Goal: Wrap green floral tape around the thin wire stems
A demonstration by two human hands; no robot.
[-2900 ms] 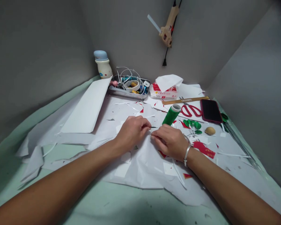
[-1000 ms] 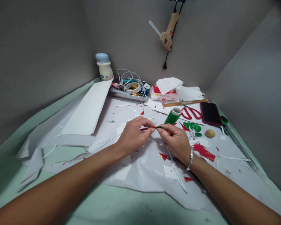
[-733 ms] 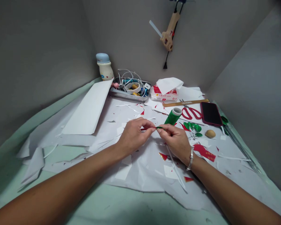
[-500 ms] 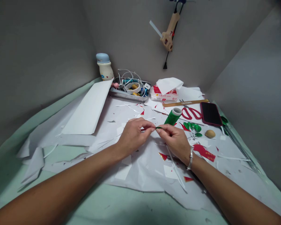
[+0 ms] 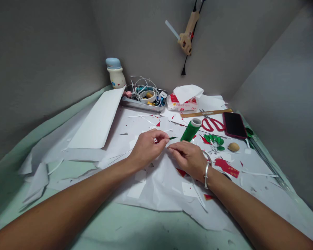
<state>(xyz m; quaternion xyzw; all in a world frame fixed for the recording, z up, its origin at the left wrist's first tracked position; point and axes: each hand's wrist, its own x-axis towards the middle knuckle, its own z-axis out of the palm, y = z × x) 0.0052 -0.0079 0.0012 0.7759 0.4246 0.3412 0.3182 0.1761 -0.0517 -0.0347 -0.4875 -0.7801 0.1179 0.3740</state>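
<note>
My left hand [image 5: 149, 146] is closed in a pinch around a thin green pointed strip [image 5: 172, 138], which sticks out past the fingertips to the right. A bit of dark red shows between thumb and forefinger. Just below and to the right, my right hand [image 5: 188, 156] has its thumb and fingers pressed together; whatever they hold is too small to make out. The fingertips of the two hands are a short distance apart. Behind my right hand a spool of green thread [image 5: 190, 131] stands on the white paper [image 5: 161, 194]. Small green leaf-like pieces [image 5: 216, 140] lie to its right.
Red-handled scissors [image 5: 212, 125], a wooden ruler [image 5: 206, 113], a phone [image 5: 234, 125] and a tan round object [image 5: 233, 147] lie at the right. A metal tray [image 5: 146, 106], tissue pack [image 5: 182, 104] and bottle [image 5: 117, 76] stand at the back. A glue gun [image 5: 187, 38] hangs on the wall.
My right hand has come away from the green strip, moving slightly down and left. The strip stays in my left hand, its tip now free.
</note>
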